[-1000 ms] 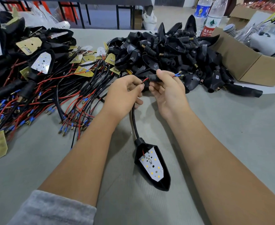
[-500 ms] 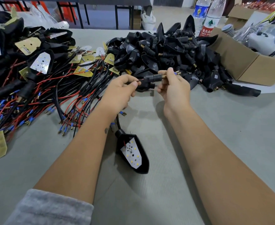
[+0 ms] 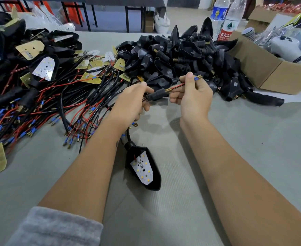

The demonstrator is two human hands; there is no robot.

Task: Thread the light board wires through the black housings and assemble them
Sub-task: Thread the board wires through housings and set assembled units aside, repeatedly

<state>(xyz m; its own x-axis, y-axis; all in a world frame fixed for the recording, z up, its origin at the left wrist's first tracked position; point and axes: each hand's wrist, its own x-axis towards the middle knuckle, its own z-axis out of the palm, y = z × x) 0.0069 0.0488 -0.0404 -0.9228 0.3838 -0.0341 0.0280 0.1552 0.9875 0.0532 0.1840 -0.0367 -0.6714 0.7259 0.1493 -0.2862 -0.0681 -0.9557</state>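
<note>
My left hand holds the small black stem piece, fingers curled round it. My right hand pinches the red and black wires near their blue tips. A moment ago only the tips poked out. Now more wire shows past the gold end, so the wires have come through. The black housing with its light board lies on the worktop between my arms and has slid closer to my hands. I think I must pull until it sits tight.
</note>
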